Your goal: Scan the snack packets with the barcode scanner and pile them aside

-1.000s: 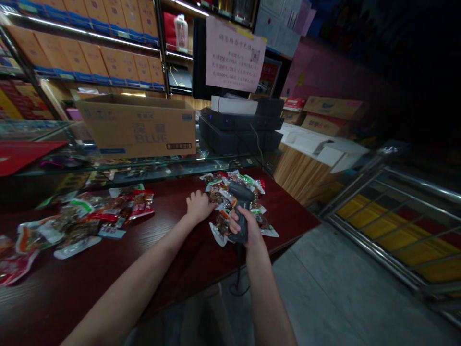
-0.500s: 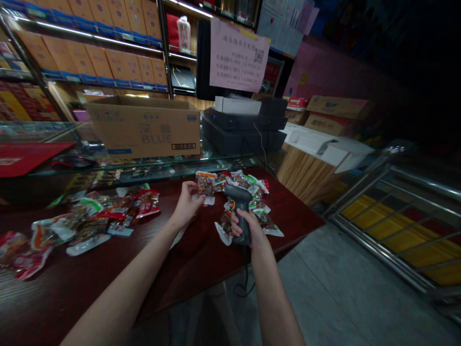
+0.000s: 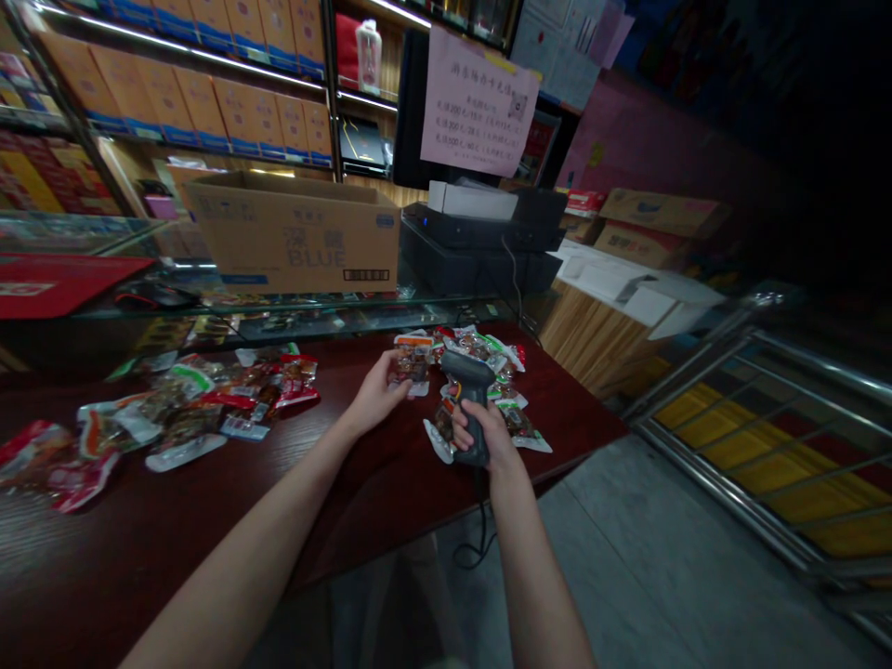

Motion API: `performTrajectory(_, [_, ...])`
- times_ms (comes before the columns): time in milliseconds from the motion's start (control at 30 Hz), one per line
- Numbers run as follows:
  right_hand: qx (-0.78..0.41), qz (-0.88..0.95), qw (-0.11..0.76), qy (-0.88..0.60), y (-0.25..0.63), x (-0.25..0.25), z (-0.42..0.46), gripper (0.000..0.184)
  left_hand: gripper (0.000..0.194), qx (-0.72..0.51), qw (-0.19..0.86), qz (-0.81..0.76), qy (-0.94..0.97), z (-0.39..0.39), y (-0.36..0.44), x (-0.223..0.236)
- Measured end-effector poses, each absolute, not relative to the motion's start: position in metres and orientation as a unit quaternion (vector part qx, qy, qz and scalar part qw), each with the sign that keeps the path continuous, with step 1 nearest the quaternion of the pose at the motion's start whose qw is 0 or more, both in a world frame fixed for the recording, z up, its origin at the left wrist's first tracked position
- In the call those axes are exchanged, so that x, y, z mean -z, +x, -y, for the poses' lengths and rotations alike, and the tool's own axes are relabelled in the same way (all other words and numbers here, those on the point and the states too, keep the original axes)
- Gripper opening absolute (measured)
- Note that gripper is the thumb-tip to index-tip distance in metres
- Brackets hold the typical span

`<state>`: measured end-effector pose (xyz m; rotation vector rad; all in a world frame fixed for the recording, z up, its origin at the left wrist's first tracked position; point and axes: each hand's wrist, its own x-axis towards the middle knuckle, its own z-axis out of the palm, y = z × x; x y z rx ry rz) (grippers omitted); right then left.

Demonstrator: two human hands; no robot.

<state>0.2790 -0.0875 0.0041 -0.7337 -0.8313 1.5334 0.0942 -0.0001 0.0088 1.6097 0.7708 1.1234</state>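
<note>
My left hand is closed on a small snack packet with an orange top, held upright just above the dark red table. My right hand grips the handle of a dark grey barcode scanner, its head close to the right of the packet. A cable hangs from the scanner below the table edge. Under and behind the scanner lies a pile of snack packets. A second spread of packets lies to the left on the table.
A glass counter behind the table carries a cardboard box and a black till machine. A mouse and red mat sit at left. Shelves of boxes fill the back. A metal railing stands at right.
My left hand took a packet from the right pile, lifted it and brought it next to the scanner head. The scanner hand stayed nearly in place.
</note>
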Motion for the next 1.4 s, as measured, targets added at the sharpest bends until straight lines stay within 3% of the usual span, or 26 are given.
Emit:
performTrajectory(167, [-0.643,0.373,0.584,-0.326,0.276,-0.004,0.089,0.023,0.045,-0.458,0.472,-0.323,0.681,0.002,0.095,-0.013])
performTrajectory(367, [-0.644,0.374,0.583,-0.323,0.276,-0.004,0.089,0.023,0.043,-0.450,0.405,-0.339,0.721,-0.003,0.093,-0.008])
performTrajectory(533, [-0.656,0.366,0.582,-0.312,0.277,-0.004,0.089,0.031,0.077,-0.382,0.289,-0.392,0.785,-0.009,0.076,-0.009])
performTrajectory(600, [-0.657,0.368,0.580,-0.310,0.278,-0.004,0.089,0.033,0.081,-0.296,0.227,-0.486,0.790,-0.006,0.062,-0.015])
performTrajectory(700, [-0.657,0.374,0.578,-0.307,0.278,-0.004,0.089,0.033,0.065,-0.214,0.046,-0.629,0.746,0.007,0.040,-0.024])
performTrajectory(767, [-0.656,0.372,0.579,-0.311,0.278,-0.005,0.089,0.033,0.057,-0.216,-0.079,-0.638,0.735,0.015,0.030,-0.026])
performTrajectory(833, [-0.655,0.365,0.583,-0.313,0.277,-0.005,0.090,0.032,0.052,-0.191,-0.127,-0.570,0.789,0.020,0.024,-0.022])
performTrajectory(933, [-0.656,0.354,0.593,-0.306,0.276,-0.005,0.089,0.029,0.050,-0.096,-0.094,-0.499,0.856,0.019,0.015,-0.007])
performTrajectory(1133, [-0.642,0.331,0.636,-0.270,0.288,-0.007,0.088,0.029,0.062,-0.035,-0.096,-0.586,0.804,0.018,-0.010,0.007])
performTrajectory(1300, [-0.557,0.344,0.675,-0.342,0.321,-0.015,0.098,0.030,0.063,-0.063,-0.107,-0.610,0.782,0.017,0.010,-0.008])
performTrajectory(1400, [-0.524,0.350,0.676,-0.381,0.340,-0.017,0.103,0.031,0.056,-0.122,-0.025,-0.558,0.820,0.007,0.053,-0.015])
